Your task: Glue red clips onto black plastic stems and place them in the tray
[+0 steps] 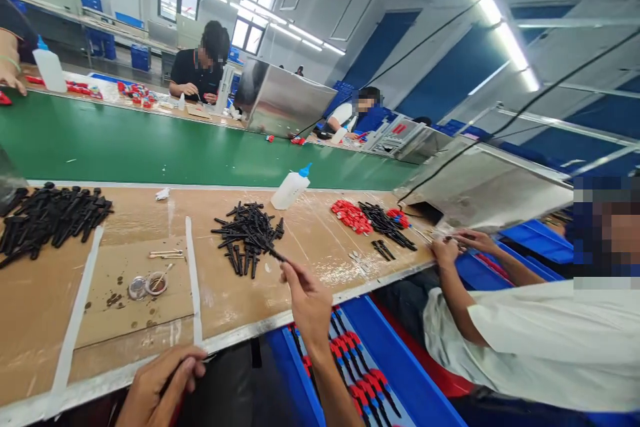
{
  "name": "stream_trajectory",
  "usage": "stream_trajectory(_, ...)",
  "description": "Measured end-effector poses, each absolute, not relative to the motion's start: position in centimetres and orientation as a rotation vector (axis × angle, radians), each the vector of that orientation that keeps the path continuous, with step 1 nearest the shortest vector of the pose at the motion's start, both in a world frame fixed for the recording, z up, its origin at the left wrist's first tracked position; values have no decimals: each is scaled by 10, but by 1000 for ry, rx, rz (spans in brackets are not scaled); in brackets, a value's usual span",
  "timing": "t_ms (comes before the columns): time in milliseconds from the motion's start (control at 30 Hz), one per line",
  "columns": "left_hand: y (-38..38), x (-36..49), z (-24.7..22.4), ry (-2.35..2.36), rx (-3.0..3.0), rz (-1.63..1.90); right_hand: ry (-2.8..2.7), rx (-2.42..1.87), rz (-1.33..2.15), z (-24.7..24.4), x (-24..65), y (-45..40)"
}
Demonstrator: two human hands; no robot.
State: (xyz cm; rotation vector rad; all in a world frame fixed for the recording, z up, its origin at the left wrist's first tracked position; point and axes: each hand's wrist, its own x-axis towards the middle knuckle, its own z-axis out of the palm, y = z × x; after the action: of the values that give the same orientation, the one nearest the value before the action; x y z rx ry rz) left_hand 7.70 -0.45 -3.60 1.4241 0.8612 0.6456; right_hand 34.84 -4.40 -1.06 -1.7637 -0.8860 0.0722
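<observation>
My right hand (307, 303) reaches over the bench's front edge, its thumb and fingers closed on a black part (277, 254) at the near right side of a pile of black parts (245, 230). Low at the front edge, my left hand (163, 383) is curled with its fingers together; what it holds, if anything, is too small to name. Beyond my left hand, a cardboard sheet (110, 280) taped to the bench bears a small round pot (157, 284) with a swab across it, its lid (137, 289) and several swabs (167, 254).
Behind the pile stands a white bottle with a blue tip (291, 188). More black parts (60, 220) lie at far left. A blue tray (390, 347) of red-and-black parts is below the edge. A co-worker's hands (447, 250) work at right, near red parts (351, 216). A green belt (150, 147) runs behind.
</observation>
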Motion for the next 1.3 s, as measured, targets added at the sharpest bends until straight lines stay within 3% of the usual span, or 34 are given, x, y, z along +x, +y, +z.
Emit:
stream_trajectory(67,-1,87,-34,825,1348,666,-830,-1681,335,-12,311,-56)
stream_trajectory(200,2,91,-30,750,1207,756,-479,-1274,1178,-26,236,-64)
stream_trajectory(300,2,81,-28,674,1001,819,-465,-1187,1475,-32,206,-56)
stream_trajectory(367,5,72,-28,664,775,918,-629,-1305,1411,-32,202,-42)
stream_trajectory(467,15,59,-28,676,459,1026,-833,-1539,1015,-30,213,-7)
stream_trajectory(633,31,51,-35,500,215,874,-1122,-1625,716,-33,226,49)
stream_trajectory(933,36,54,-47,355,99,764,-1413,-1566,620,-23,207,57)
stream_trajectory(1300,37,51,-46,367,101,724,-969,-1511,623,-31,215,42)
